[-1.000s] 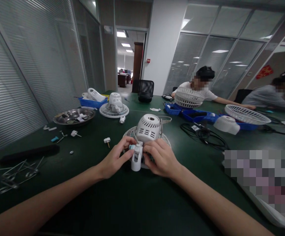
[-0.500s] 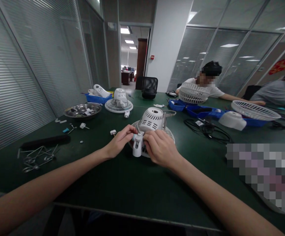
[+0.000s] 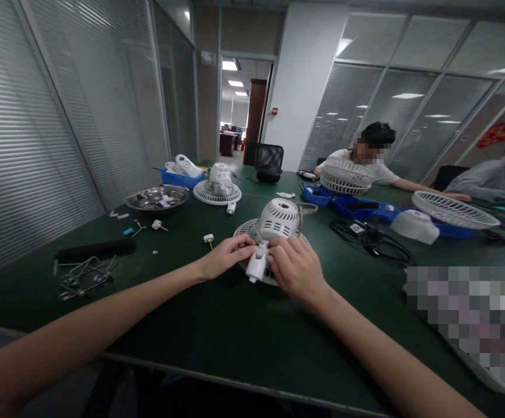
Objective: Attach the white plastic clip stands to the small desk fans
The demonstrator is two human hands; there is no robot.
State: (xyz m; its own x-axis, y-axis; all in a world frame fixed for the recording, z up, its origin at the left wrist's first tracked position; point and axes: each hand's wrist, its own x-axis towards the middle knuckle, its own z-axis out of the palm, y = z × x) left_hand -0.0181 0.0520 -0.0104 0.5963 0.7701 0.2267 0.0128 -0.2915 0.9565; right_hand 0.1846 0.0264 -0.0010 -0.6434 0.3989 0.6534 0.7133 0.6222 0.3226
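Note:
In front of me a white fan head (image 3: 280,219) lies with its grille down and its vented motor housing up. A white neck joint (image 3: 257,267) sticks out from the housing towards me. My left hand (image 3: 226,257) pinches this joint from the left, its fingers closed near the top. On the other side my right hand (image 3: 299,268) has bent fingers closed against the joint, and its fingertips are partly hidden. A small white knob with a brown shaft (image 3: 208,238) lies beyond my left wrist.
To the left are a metal bowl (image 3: 157,199) of small parts, bent wire pieces (image 3: 87,277) and a black bar (image 3: 95,249). Another fan head (image 3: 221,184) lies farther back. Blue trays (image 3: 352,208), a black cable (image 3: 372,241) and co-workers (image 3: 376,151) are to the right.
The neck joint has swung, so its lower end points more to the left and a small tip shows there. My left thumb now lies across the joint's top. The view has shifted slightly.

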